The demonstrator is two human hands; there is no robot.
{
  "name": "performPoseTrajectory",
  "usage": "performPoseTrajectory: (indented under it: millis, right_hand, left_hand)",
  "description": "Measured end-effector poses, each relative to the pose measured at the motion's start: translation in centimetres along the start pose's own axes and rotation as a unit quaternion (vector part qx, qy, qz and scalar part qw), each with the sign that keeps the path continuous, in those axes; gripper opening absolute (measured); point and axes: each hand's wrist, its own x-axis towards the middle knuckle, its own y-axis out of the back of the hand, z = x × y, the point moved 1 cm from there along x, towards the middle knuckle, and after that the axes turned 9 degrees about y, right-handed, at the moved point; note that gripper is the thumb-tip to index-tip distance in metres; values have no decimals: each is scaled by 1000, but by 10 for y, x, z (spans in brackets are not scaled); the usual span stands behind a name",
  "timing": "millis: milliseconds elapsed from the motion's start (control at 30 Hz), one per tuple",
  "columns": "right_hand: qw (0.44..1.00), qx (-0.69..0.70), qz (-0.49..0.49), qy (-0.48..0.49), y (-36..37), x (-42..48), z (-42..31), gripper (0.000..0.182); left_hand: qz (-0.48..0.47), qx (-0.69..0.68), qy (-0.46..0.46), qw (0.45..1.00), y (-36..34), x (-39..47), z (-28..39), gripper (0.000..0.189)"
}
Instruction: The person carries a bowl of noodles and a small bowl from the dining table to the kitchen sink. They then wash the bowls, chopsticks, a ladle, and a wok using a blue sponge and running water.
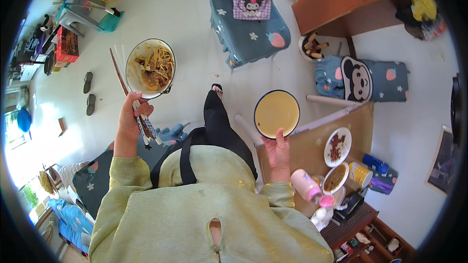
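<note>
My left hand (132, 111) grips a white bowl (132, 71) by its dark rim, along with several chopsticks (146, 126) that stick out past both sides of the fist. Noodles (161, 64) and brown sauce lie in that bowl. My right hand (278, 151) holds a dark-rimmed, cream-yellow bowl (276, 112), thumb over the near rim and the fingers mostly hidden underneath. Only a small dark speck shows inside it. Both bowls are held up in front of me, apart from each other, the right one by the edge of the dining table (307, 142).
On the table are a white plate of reddish-brown bits (346, 142), a bowl of brown food (338, 180), a pink bottle (303, 182) and a yellow can (360, 174). A covered chair (252, 44) stands ahead, a grey stool (78, 11) far left, and shoes (88, 82) lie on the floor.
</note>
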Motion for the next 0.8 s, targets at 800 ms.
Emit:
performPoseTrajectory:
  millis: [800]
  right_hand:
    - [977, -36, -199, -66, -487, 364, 10, 40]
  left_hand:
    - [73, -56, -82, 992, -44, 248, 376, 25]
